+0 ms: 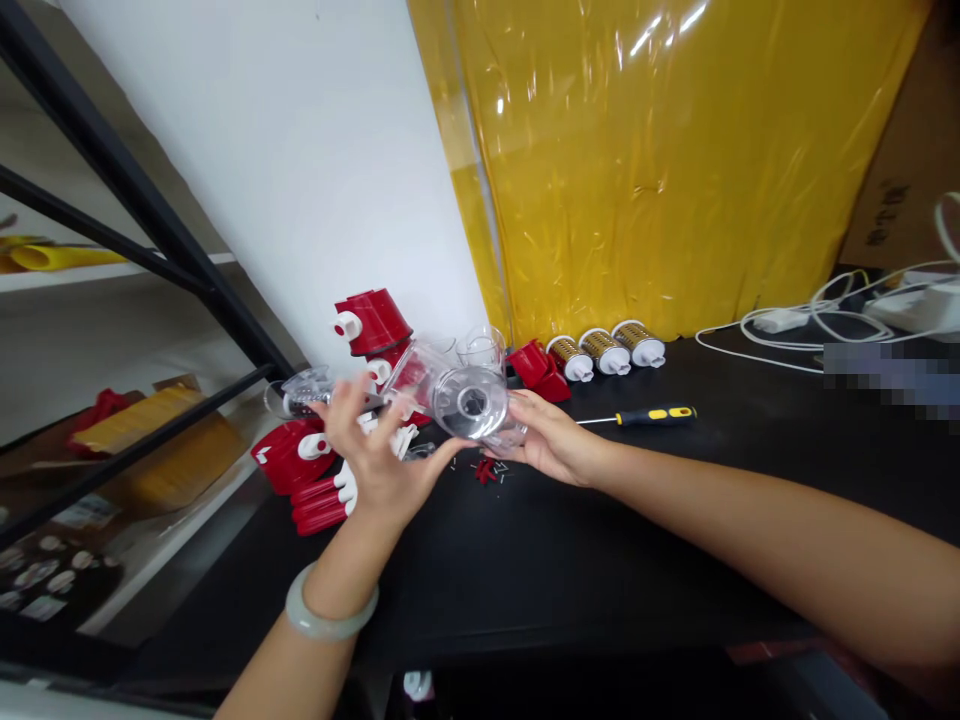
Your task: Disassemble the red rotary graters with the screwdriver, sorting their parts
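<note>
A clear plastic housing (471, 402) with a round disc-shaped end is held up over the black table, its round end facing me. My right hand (559, 440) grips it from the right side, fingers behind and under the edge. At its left, my left hand (379, 455) has its fingers spread and blurred; the thumb comes near the lower rim, and I cannot tell whether it touches. Below lie small red plastic pieces (484, 470) and several loose screws (502, 468). A screwdriver (656, 414) with a black-and-yellow handle lies right of my right hand.
Red housings (375, 320) are stacked against the wall, with red-and-white crank handles (319, 505) at left. Metal grater drums (604, 352) stand by the yellow sheet (675, 170), beside a red part (538, 368). White cables (795, 320) lie at right; a black-framed shelf (142, 270) is left.
</note>
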Tool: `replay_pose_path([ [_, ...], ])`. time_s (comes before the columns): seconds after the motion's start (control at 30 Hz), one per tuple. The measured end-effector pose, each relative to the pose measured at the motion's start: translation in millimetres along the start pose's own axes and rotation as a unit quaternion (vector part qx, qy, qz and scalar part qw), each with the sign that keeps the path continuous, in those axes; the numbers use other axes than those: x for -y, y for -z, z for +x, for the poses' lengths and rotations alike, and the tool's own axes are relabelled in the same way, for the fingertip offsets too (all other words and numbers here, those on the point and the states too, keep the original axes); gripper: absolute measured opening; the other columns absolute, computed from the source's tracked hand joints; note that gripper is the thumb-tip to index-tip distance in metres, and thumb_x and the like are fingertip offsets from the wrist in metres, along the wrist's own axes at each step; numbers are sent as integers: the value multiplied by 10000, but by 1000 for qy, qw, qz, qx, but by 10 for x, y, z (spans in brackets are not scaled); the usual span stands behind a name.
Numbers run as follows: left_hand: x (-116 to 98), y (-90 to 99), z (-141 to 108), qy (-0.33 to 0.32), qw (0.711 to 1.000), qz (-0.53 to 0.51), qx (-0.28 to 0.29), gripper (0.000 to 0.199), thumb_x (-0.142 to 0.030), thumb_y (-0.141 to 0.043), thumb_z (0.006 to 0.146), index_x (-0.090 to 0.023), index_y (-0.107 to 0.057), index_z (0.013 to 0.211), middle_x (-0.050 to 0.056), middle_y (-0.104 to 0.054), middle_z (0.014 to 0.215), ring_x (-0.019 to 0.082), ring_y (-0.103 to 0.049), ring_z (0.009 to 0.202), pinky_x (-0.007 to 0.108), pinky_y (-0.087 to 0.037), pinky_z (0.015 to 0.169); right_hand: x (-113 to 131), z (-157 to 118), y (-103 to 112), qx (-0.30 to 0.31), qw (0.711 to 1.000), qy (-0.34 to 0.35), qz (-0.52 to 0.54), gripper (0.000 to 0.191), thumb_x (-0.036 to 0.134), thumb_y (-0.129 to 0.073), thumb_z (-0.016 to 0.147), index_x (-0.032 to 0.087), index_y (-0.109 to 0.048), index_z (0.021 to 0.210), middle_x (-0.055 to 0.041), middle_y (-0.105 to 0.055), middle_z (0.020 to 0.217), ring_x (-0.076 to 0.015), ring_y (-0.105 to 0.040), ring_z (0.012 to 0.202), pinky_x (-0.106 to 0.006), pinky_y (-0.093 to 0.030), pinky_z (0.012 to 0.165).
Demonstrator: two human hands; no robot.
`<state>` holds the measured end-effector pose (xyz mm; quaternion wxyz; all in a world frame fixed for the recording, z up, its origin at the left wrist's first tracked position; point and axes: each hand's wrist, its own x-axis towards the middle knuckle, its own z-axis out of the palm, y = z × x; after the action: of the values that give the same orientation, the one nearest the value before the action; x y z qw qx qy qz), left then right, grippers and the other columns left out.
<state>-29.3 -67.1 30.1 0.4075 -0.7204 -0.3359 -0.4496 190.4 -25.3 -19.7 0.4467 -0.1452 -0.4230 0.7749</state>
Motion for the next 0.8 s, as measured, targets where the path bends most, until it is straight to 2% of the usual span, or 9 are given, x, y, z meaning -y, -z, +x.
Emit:
replay_pose_path([
  [0.07,31,-78,-8,125,989,-81,16,1099,-344,-762,845,-385,77,1554,174,-173,1649,325,-224,1533,661,-378,1141,35,-20,-51,-1,999,-20,41,587,622,-655,860,199,-428,1198,-49,-588,1052,-164,-636,935,-390,-564,934],
  [0.13,25,-196,-13,169,950,-227,130,923,-257,-544,988,-374,198,1524,201,-295,1599,257,-393,1466,505,-537,1034,53,-32,-88,-13,996,-42,73,527,657,-374,980,171,-450,1167,-47,-583,909,-141,-633,797,-314,-581,819],
  [0.17,0,-261,-10,185,912,-310,197,844,-225,-472,1013,-371,183,1525,204,-376,1557,234,-480,1407,452,-570,989,61,-35,-99,-19,995,-49,86,542,651,-267,1004,164,-456,1150,-45,-576,863,-133,-620,731,-278,-574,742],
  [0.2,-39,-325,0,214,862,-387,249,809,-234,-481,1008,-362,119,1535,209,-415,1534,237,-533,1360,436,-582,966,69,-38,-106,-23,993,-54,98,559,637,-193,1016,161,-460,1140,-47,-576,846,-128,-608,687,-249,-555,676],
  [0.27,-146,-425,56,316,785,-474,243,862,-319,-712,873,-325,-146,1524,200,-446,1512,301,-517,1368,469,-566,986,93,-43,-110,-21,991,-60,118,583,605,-121,1029,154,-474,1140,-60,-589,852,-125,-595,653,-219,-519,608],
  [0.37,-285,-456,204,404,738,-502,202,829,-362,-896,648,-236,-473,1349,153,-601,1317,347,-556,1303,487,-551,998,135,-55,-104,-6,988,-67,139,623,574,-81,1048,129,-491,1197,-104,-620,931,-151,-633,733,-264,-549,698],
  [0.53,-320,-323,298,321,844,-429,30,853,-316,-918,612,-291,-489,1349,109,-492,1414,325,-523,1310,445,-558,980,144,-65,-88,-11,985,-70,154,755,722,-47,1013,147,-364,1386,-204,-608,1140,-260,-662,1011,-477,-526,926],
  [0.67,-315,-326,177,286,870,-380,130,805,-355,-920,595,-245,-530,1291,127,-524,1334,351,-536,1281,457,-571,935,116,-23,-61,-37,986,-59,154,729,616,5,1052,118,-430,1358,-185,-620,1143,-241,-659,1036,-431,-535,936],
  [0.8,-321,-386,91,304,863,-381,130,816,-360,-897,630,-244,-498,1333,124,-527,1312,322,-559,1233,387,-595,844,105,38,-36,-74,987,-31,142,611,521,-25,1086,149,-413,1377,-137,-628,1174,-203,-656,1049,-411,-527,977],
])
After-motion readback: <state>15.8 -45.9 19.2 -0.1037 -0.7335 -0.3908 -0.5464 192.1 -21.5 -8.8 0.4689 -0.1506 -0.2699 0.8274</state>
